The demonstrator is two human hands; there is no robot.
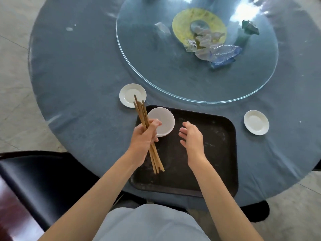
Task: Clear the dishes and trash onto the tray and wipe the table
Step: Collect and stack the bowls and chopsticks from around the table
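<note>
One black tray (217, 153) sits at the table's (78, 75) near edge. The left hand (144, 136) is clenched around a bundle of chopsticks (141, 112), at least four, slanting above the tray's left side. One bowl (162, 121) sits in the tray's far left corner. The right hand (191, 136) hovers above the bare tray middle, fingers loose, holding nothing. Two saucers (129, 94) (256, 122) flank the tray. Crumpled plastic trash (213, 51) lies on the glass turntable (173, 80).
</note>
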